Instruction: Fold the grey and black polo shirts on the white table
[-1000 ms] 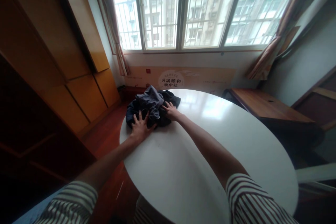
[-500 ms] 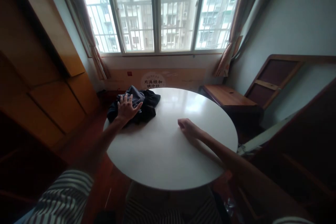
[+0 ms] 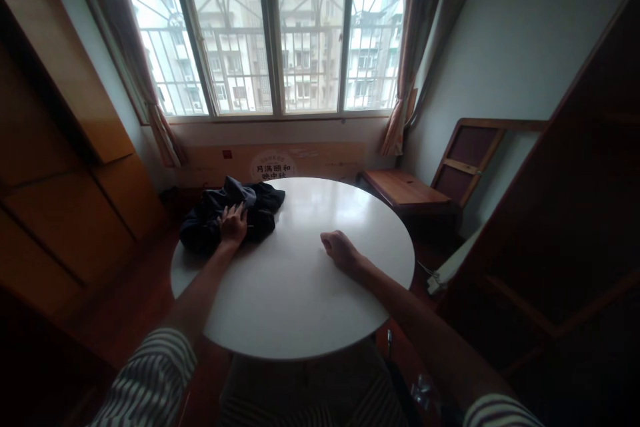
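Observation:
A crumpled dark navy cloth (image 3: 201, 230) with a lighter grey-blue fold on top lies at the far left of a round white table (image 3: 295, 300). My left hand (image 3: 233, 223) rests on the cloth, palm down, and holds no visible fold of it. My right hand (image 3: 341, 252) lies on the bare tabletop to the right of the cloth, its fingers curled in and nothing in them. Striped sleeves show at the bottom corners.
A barred window (image 3: 265, 33) with curtains stands behind the table, above a printed wall panel (image 3: 274, 165). A wooden wardrobe (image 3: 65, 147) fills the left side. A low wooden bench (image 3: 405, 188) and a leaning wooden frame (image 3: 470, 160) stand at the right.
My right hand has left the cloth and now lies curled on the tabletop. My left hand stays on the cloth. The view has drawn back and shows more of the room.

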Tool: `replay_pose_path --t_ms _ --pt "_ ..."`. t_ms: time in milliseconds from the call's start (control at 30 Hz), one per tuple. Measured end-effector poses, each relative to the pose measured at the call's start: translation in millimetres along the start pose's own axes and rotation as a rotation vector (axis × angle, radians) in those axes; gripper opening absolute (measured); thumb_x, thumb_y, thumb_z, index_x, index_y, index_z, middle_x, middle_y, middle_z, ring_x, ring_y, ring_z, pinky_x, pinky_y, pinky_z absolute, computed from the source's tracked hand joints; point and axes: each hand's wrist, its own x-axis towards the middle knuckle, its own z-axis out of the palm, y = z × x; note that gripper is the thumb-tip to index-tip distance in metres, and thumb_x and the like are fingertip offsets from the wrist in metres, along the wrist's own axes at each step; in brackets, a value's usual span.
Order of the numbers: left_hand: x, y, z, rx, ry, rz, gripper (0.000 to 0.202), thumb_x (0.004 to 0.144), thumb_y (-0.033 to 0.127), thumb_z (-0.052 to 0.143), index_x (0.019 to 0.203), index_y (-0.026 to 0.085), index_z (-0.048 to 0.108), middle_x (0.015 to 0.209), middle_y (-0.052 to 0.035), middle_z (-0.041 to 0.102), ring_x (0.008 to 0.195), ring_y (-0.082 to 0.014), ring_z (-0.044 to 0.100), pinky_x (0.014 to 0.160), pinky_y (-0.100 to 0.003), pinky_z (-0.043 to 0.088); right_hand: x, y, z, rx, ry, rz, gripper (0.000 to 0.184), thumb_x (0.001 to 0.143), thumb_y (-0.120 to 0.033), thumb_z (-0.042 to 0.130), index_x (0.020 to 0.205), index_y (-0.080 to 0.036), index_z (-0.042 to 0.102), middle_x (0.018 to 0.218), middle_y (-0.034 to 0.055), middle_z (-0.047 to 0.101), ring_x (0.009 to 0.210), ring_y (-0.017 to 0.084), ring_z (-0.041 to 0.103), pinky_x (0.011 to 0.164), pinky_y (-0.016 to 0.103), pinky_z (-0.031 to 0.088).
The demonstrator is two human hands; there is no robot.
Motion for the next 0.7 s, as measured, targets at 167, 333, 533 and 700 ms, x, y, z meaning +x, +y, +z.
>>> replay_pose_path --t_ms 167,333,533,700 --pt "-9.9 13.8 2.5 -0.161 0.043 0.297 0.034 0.098 0.028 0.04 0.122 0.013 0.058 0.124 -0.021 0.058 0.12 -0.0332 0.052 0.105 -0.053 0.036 0.7 4.7 -1.6 0.019 0.052 0.004 0.019 0.058 -0.006 0.041 0.053 -0.021 0.03 0.051 -0.0069 0.025 0.053 0.009 0.026 0.052 0.025 0.017" --pt "-38.9 48.1 31.1 -0.302 -0.212 0.603 0.021 0.092 0.028 0.049 0.075 0.019 0.058 0.066 -0.0011 0.057 0.057 -0.0133 0.053 0.061 -0.025 0.045 1.3 13.7 -7.5 0.048 0.145 0.036 0.018 0.059 -0.008 0.04 0.054 -0.022 0.029 0.051 -0.0066 0.027 0.052 0.009 0.026 0.051 0.025 0.018" --pt "-33.5 43.5 44.0 -0.395 -0.321 0.468 0.031 0.09 0.026 0.049 0.06 0.018 0.047 0.052 0.0046 0.041 0.05 -0.0094 0.041 0.055 -0.022 0.036 1.2 17.1 -12.3 0.082 0.21 0.055 0.018 0.062 -0.011 0.043 0.053 -0.022 0.032 0.049 -0.0061 0.032 0.051 0.009 0.028 0.052 0.025 0.023" --pt "-17.5 31.5 39.3 -0.384 -0.242 0.352 0.014 0.084 0.019 0.055 0.096 0.016 0.062 0.077 -0.0032 0.062 0.071 -0.0173 0.059 0.074 -0.03 0.049 1.7 15.9 -10.5 0.125 0.255 0.035 0.014 0.068 -0.013 0.045 0.059 -0.022 0.041 0.056 -0.0038 0.04 0.053 0.011 0.035 0.054 0.024 0.032"
